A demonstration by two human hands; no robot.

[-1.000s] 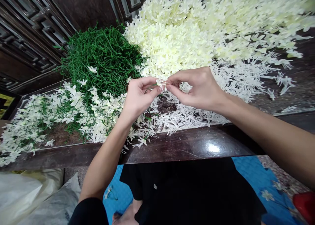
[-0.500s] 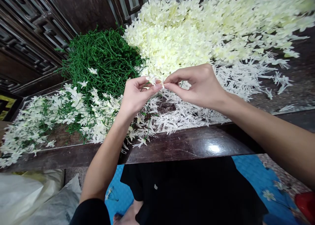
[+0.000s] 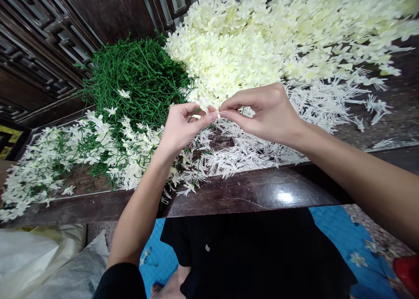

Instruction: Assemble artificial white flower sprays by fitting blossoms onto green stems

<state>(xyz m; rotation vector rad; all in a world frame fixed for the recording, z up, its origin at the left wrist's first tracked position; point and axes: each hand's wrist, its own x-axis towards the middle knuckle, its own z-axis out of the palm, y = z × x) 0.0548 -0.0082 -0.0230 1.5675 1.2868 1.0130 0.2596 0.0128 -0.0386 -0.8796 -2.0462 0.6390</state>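
Note:
My left hand [image 3: 183, 126] pinches a small white flower [image 3: 203, 104] between thumb and fingers. Its fingertips meet those of my right hand [image 3: 262, 113], which is closed on the flower's pale base; a bit of green stem shows behind the right fingers. Both hands are over the wooden bench near its front. Behind them lies a heap of cream petal blossoms [image 3: 229, 59]. Thin white spiky pieces [image 3: 248, 152] spread beneath and right of the hands. Green stems [image 3: 134, 76] are piled behind my left hand.
Flowers on green stems [image 3: 94, 146] cover the bench's left part. A dark carved wooden back [image 3: 52, 24] rises behind. Pale sacks [image 3: 42, 255] stand at lower left, a blue mat [image 3: 163, 242] lies on the floor, and a red object [image 3: 407, 268] is at lower right.
Both hands have shifted very slightly right, still pinched together. The flower between them has turned a little and sits partly lower behind the left fingers.

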